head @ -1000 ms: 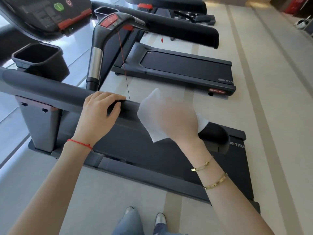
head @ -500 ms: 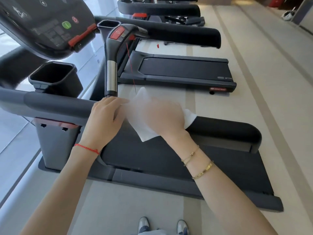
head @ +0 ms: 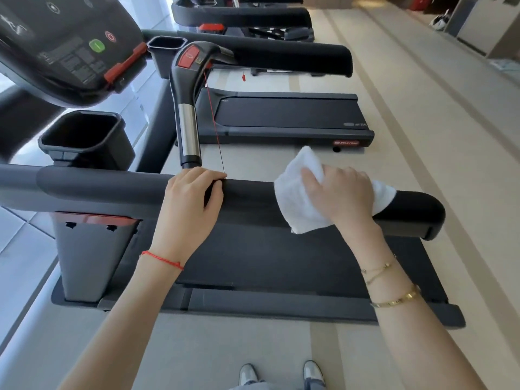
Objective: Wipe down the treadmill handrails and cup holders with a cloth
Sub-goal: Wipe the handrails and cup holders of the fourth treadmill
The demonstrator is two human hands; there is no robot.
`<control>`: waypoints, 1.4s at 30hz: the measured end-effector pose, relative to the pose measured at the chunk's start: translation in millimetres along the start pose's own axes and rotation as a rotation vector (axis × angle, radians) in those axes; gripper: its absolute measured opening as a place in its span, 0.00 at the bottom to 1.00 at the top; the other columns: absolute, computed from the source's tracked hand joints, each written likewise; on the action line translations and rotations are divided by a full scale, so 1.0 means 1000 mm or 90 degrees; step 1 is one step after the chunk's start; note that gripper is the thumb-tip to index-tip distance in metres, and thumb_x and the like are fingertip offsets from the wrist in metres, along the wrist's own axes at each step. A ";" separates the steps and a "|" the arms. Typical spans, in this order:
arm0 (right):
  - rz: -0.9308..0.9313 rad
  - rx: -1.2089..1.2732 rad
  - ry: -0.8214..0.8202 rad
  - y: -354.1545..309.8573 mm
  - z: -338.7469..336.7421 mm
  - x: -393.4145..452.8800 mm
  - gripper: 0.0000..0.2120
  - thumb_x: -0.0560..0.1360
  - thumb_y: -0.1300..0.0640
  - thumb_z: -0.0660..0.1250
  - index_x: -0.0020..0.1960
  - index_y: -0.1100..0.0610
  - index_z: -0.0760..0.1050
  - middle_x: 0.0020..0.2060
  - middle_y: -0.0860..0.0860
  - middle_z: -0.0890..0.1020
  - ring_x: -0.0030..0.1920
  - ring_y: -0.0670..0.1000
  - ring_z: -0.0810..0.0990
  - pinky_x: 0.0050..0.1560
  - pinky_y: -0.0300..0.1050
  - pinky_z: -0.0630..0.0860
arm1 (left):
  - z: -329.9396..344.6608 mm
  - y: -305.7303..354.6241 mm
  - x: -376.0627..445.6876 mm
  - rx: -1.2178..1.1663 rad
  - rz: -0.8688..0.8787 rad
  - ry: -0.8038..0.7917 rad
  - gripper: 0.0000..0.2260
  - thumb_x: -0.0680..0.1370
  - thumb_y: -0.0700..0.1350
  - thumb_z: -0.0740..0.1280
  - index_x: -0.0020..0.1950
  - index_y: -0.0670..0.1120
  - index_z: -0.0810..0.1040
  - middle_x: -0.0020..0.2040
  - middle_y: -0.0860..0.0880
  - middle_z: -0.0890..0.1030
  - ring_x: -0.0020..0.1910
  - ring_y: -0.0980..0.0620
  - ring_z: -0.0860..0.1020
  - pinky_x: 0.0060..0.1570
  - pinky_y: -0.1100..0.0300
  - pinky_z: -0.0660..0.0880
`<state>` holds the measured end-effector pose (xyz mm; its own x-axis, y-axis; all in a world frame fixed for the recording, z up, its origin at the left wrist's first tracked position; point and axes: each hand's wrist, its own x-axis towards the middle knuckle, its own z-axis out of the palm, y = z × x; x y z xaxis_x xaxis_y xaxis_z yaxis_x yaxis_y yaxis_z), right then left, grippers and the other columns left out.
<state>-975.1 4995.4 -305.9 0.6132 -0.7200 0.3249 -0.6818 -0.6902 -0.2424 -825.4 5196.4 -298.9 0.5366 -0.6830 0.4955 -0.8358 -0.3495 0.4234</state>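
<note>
A long black padded handrail (head: 247, 195) runs across the middle of the view, ending in a rounded tip at the right. My left hand (head: 191, 201) grips the rail near its middle, fingers curled over the top. My right hand (head: 342, 197) holds a white cloth (head: 295, 198) wrapped over the rail near the right end. A square black cup holder (head: 84, 139) sits behind the rail at the left, below the console (head: 64, 43).
An inner grip handle (head: 187, 114) with a red button and a red safety cord stands behind the rail. The black belt deck (head: 281, 263) lies beneath. A second treadmill (head: 287, 114) and its handrail sit beyond. My shoes (head: 281, 372) stand on pale floor.
My right hand has slid the cloth to the right along the handrail, away from my left hand. The left hand kept its grip on the rail.
</note>
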 end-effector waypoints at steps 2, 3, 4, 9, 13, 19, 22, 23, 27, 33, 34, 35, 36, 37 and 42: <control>-0.007 0.027 -0.105 -0.023 0.003 0.009 0.24 0.79 0.42 0.50 0.34 0.56 0.72 0.27 0.48 0.71 0.30 0.53 0.70 0.39 0.48 0.62 | 0.001 -0.001 0.000 0.001 -0.001 0.001 0.09 0.80 0.38 0.63 0.56 0.42 0.82 0.50 0.48 0.82 0.50 0.47 0.77 0.58 0.45 0.73; -0.023 0.041 -0.131 -0.034 0.005 0.011 0.24 0.80 0.42 0.50 0.34 0.55 0.71 0.27 0.48 0.71 0.29 0.51 0.69 0.37 0.47 0.61 | 0.001 -0.001 0.000 0.004 -0.004 0.002 0.09 0.80 0.38 0.63 0.56 0.42 0.82 0.50 0.47 0.82 0.50 0.47 0.77 0.58 0.44 0.73; -0.042 0.053 -0.129 -0.044 0.007 0.011 0.24 0.80 0.42 0.51 0.33 0.55 0.70 0.27 0.48 0.71 0.29 0.51 0.69 0.35 0.47 0.60 | 0.001 0.000 0.000 0.007 -0.009 0.003 0.09 0.80 0.38 0.63 0.56 0.42 0.82 0.50 0.47 0.82 0.50 0.46 0.77 0.57 0.43 0.73; -0.127 0.061 0.083 -0.044 0.011 -0.010 0.22 0.78 0.41 0.55 0.33 0.54 0.67 0.26 0.47 0.70 0.31 0.54 0.69 0.38 0.48 0.64 | 0.008 0.019 0.006 -0.008 -0.017 -0.006 0.09 0.79 0.38 0.63 0.53 0.43 0.84 0.48 0.48 0.84 0.48 0.44 0.79 0.55 0.43 0.73; -0.145 0.058 0.169 0.000 0.009 -0.025 0.18 0.79 0.42 0.58 0.38 0.54 0.71 0.31 0.49 0.75 0.36 0.53 0.71 0.42 0.48 0.67 | 0.024 0.049 0.013 -0.054 0.014 -0.048 0.10 0.80 0.39 0.62 0.54 0.45 0.83 0.50 0.50 0.84 0.50 0.46 0.79 0.58 0.44 0.73; -0.069 0.035 0.131 0.088 -0.016 -0.018 0.19 0.78 0.44 0.58 0.34 0.55 0.69 0.27 0.47 0.72 0.33 0.55 0.71 0.40 0.50 0.69 | 0.063 0.105 0.022 -0.058 0.043 -0.108 0.10 0.81 0.41 0.62 0.58 0.46 0.82 0.55 0.52 0.83 0.55 0.48 0.78 0.65 0.48 0.68; -0.031 0.073 0.077 0.118 -0.024 -0.011 0.20 0.77 0.43 0.56 0.32 0.53 0.69 0.23 0.44 0.68 0.29 0.55 0.70 0.34 0.46 0.64 | 0.082 0.128 0.027 -0.048 0.051 -0.111 0.11 0.81 0.42 0.62 0.58 0.46 0.81 0.56 0.52 0.83 0.55 0.49 0.79 0.65 0.50 0.67; 0.000 0.107 0.044 0.129 -0.025 -0.008 0.20 0.76 0.41 0.56 0.31 0.51 0.68 0.23 0.44 0.69 0.29 0.54 0.71 0.32 0.44 0.62 | 0.087 0.135 0.028 -0.043 0.051 -0.108 0.11 0.81 0.42 0.62 0.59 0.46 0.81 0.56 0.52 0.83 0.55 0.49 0.79 0.65 0.51 0.67; 0.205 0.465 -0.104 0.173 -0.029 -0.001 0.24 0.76 0.39 0.61 0.32 0.57 0.72 0.27 0.46 0.75 0.30 0.49 0.75 0.30 0.41 0.69 | 0.107 0.152 0.030 -0.013 0.040 -0.109 0.11 0.82 0.44 0.60 0.58 0.46 0.81 0.55 0.51 0.83 0.53 0.50 0.80 0.64 0.53 0.68; 0.332 0.856 -0.194 0.208 -0.010 -0.016 0.17 0.79 0.43 0.62 0.40 0.55 0.76 0.28 0.47 0.76 0.28 0.45 0.75 0.32 0.38 0.70 | 0.119 0.155 0.026 0.089 0.022 -0.063 0.16 0.82 0.47 0.56 0.49 0.47 0.83 0.42 0.52 0.85 0.42 0.49 0.80 0.57 0.56 0.68; 0.330 0.844 -0.188 0.210 -0.007 -0.017 0.16 0.80 0.44 0.61 0.41 0.55 0.76 0.29 0.48 0.76 0.30 0.45 0.75 0.34 0.39 0.70 | 0.120 0.155 0.025 0.104 0.018 -0.061 0.18 0.82 0.48 0.54 0.46 0.46 0.83 0.39 0.51 0.84 0.40 0.48 0.80 0.56 0.56 0.68; 0.326 0.835 -0.184 0.211 -0.006 -0.017 0.16 0.80 0.44 0.61 0.42 0.55 0.75 0.30 0.48 0.76 0.31 0.45 0.75 0.35 0.40 0.70 | 0.121 0.155 0.024 0.122 0.014 -0.058 0.20 0.82 0.49 0.53 0.43 0.46 0.82 0.36 0.51 0.83 0.38 0.47 0.79 0.54 0.57 0.68; 0.322 0.829 -0.186 0.211 -0.006 -0.017 0.16 0.80 0.44 0.60 0.42 0.55 0.75 0.31 0.49 0.76 0.32 0.46 0.75 0.36 0.41 0.70 | 0.122 0.155 0.024 0.138 0.011 -0.054 0.21 0.83 0.49 0.52 0.41 0.45 0.82 0.34 0.50 0.81 0.36 0.46 0.78 0.52 0.57 0.68; 0.314 0.817 -0.197 0.212 -0.006 -0.017 0.17 0.80 0.44 0.61 0.43 0.56 0.76 0.32 0.49 0.77 0.33 0.47 0.76 0.36 0.41 0.70 | 0.123 0.155 0.024 0.151 0.011 -0.051 0.22 0.83 0.49 0.51 0.41 0.45 0.81 0.33 0.50 0.81 0.35 0.46 0.77 0.51 0.58 0.68; 0.212 0.622 -0.437 0.208 -0.030 0.014 0.26 0.72 0.36 0.65 0.45 0.60 0.79 0.35 0.51 0.81 0.36 0.51 0.80 0.40 0.45 0.73 | 0.125 0.156 0.023 0.160 0.019 -0.025 0.19 0.82 0.46 0.54 0.43 0.46 0.83 0.34 0.49 0.82 0.35 0.46 0.78 0.50 0.55 0.70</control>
<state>-1120.6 4844.3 -324.1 0.7498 -0.5566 -0.3578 -0.4422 -0.0193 -0.8967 -957.8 5046.2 -316.3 0.5109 -0.7183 0.4723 -0.8561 -0.4746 0.2044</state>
